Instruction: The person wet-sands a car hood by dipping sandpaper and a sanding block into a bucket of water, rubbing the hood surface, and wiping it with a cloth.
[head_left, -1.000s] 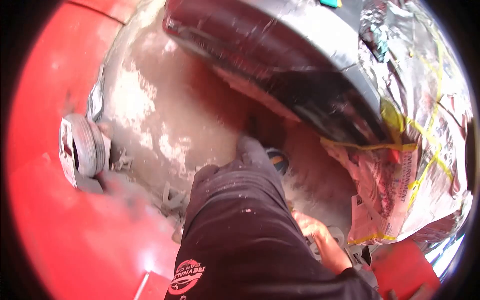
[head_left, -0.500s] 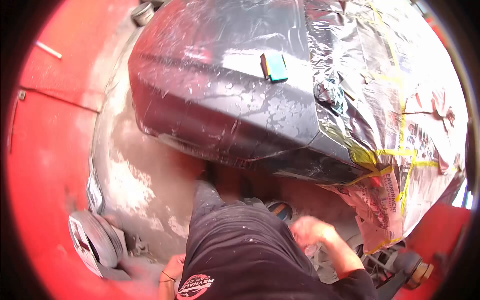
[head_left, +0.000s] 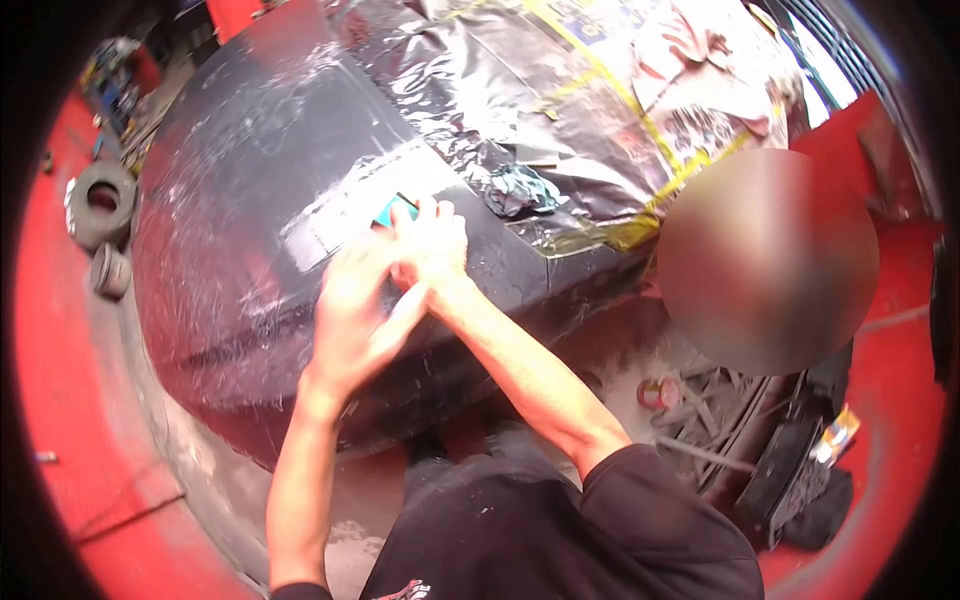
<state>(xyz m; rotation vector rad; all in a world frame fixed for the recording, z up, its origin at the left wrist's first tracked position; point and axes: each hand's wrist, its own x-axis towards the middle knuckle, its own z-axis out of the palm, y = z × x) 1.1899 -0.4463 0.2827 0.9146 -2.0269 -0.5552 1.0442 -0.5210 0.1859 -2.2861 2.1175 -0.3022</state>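
A dark, wet car hood [head_left: 240, 260] fills the space in front of me, with bright glare and streaks on it. On it lies a small teal block [head_left: 396, 212], sponge-like, partly hidden by fingers. My right hand [head_left: 435, 242] reaches over the hood, its fingers closed about the block. Just left of it, my left hand [head_left: 355, 315] is held above the hood, slightly blurred, thumb apart from the fingers and nothing seen in it. A crumpled wet cloth or plastic piece [head_left: 520, 190] lies to the right of the block.
Shiny plastic sheeting [head_left: 480, 90] with yellow tape [head_left: 610, 85] covers the car beyond the hood. Tires [head_left: 102, 205] stand at the far left. A can [head_left: 658, 393] and scattered metal parts [head_left: 705, 410] lie on the floor at right. A blurred round patch hides part of the right side.
Both hands have come up from beside my body to the hood, and the right has closed on the teal block. My view has shifted, placing the car further left.
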